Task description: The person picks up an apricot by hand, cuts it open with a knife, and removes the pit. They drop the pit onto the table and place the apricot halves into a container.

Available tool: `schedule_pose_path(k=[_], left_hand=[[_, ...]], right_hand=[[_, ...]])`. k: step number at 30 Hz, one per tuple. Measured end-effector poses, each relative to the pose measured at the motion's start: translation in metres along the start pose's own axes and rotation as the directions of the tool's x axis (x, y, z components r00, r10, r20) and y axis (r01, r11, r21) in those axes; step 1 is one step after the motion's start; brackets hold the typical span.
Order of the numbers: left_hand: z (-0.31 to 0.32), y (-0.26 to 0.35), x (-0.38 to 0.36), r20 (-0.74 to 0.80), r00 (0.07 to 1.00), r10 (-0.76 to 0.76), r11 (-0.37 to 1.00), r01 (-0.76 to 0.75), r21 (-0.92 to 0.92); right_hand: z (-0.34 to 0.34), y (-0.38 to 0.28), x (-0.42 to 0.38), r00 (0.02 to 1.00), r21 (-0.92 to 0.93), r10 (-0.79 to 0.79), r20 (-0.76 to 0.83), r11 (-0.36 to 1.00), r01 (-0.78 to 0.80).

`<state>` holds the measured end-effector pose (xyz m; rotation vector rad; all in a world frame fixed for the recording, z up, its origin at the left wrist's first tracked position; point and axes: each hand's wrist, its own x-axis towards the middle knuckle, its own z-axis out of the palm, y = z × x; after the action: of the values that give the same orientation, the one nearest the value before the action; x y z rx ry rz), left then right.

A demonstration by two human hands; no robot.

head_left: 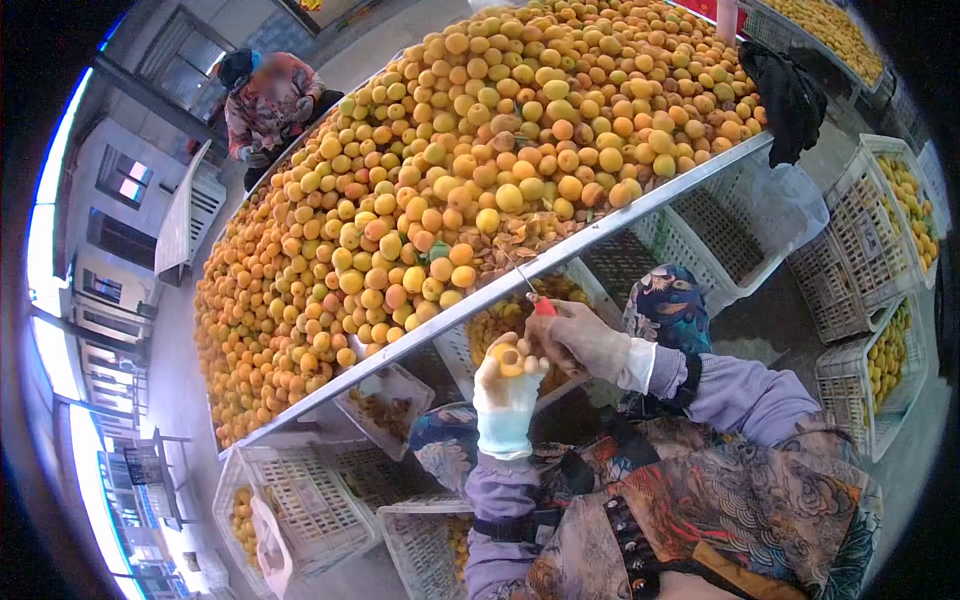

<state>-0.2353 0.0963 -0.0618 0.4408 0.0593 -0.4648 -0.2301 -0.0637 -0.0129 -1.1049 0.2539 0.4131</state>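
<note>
My left hand (507,385), in a pale glove, is closed round a yellow-orange fruit (510,359) just below the table's metal edge. To its right my right hand (580,340), also gloved, grips a small tool with a red handle (543,307); its thin metal part points up toward the table edge. Both hands are near each other, in front of a large heap of orange and yellow fruit (400,220). Brown leaves and scraps (520,236) lie at the heap's near side.
The table's metal rim (440,322) runs diagonally past my hands. White crates (300,498) stand below left, more crates (845,240) at right. A dark cloth (785,95) hangs at the table's right corner. Across the heap sits another person (268,105).
</note>
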Motion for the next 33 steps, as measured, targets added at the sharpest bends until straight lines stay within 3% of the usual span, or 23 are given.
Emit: schedule_pose_path(k=[4, 6, 11, 14, 16, 20, 22, 28, 32, 33], left_hand=[[0.002, -0.004, 0.0, 0.001, 1.0, 0.011, 1.0, -0.011, 0.028], [0.003, -0.006, 0.0, -0.015, 1.0, 0.019, 0.988, -0.016, 0.151], [-0.006, -0.007, 0.001, -0.005, 0.999, 0.047, 0.983, -0.045, 0.178], [-0.004, -0.008, -0.003, -0.025, 0.997, 0.069, 0.981, -0.063, 0.184], [-0.002, -0.007, -0.004, -0.038, 0.996, 0.075, 0.982, -0.067, 0.176], [0.002, -0.007, -0.005, -0.084, 0.996, 0.017, 0.971, 0.004, 0.241], [0.003, -0.009, -0.009, -0.142, 0.99, -0.024, 0.958, 0.063, 0.279], [-0.01, -0.016, -0.012, -0.13, 0.989, -0.07, 0.984, 0.09, 0.156], [-0.004, -0.016, -0.013, -0.085, 0.988, -0.127, 0.983, 0.137, 0.125], [-0.003, -0.014, -0.013, -0.08, 0.988, -0.135, 0.985, 0.143, 0.098]], right_hand=[[-0.007, 0.009, 0.004, 1.0, -0.029, -0.005, -0.013, 1.0, 0.005], [-0.007, 0.01, 0.006, 1.0, -0.035, -0.023, -0.013, 0.999, 0.023], [-0.003, 0.008, 0.006, 0.996, -0.022, -0.072, -0.059, 0.997, 0.07], [-0.008, 0.009, 0.007, 1.0, -0.046, -0.012, -0.013, 0.999, 0.012], [-0.005, 0.015, 0.009, 0.99, -0.155, -0.138, 0.024, 0.978, 0.141], [-0.012, 0.02, 0.018, 0.969, -0.216, -0.232, 0.088, 0.945, 0.246], [-0.014, 0.014, 0.017, 0.993, -0.132, -0.105, 0.055, 0.985, 0.112], [-0.016, -0.016, 0.005, 0.997, -0.092, -0.077, 0.019, 0.993, 0.079], [-0.021, 0.006, 0.008, 0.995, -0.295, -0.074, 0.061, 0.951, 0.089], [-0.023, 0.015, 0.009, 0.984, -0.348, -0.096, 0.153, 0.926, 0.144]])
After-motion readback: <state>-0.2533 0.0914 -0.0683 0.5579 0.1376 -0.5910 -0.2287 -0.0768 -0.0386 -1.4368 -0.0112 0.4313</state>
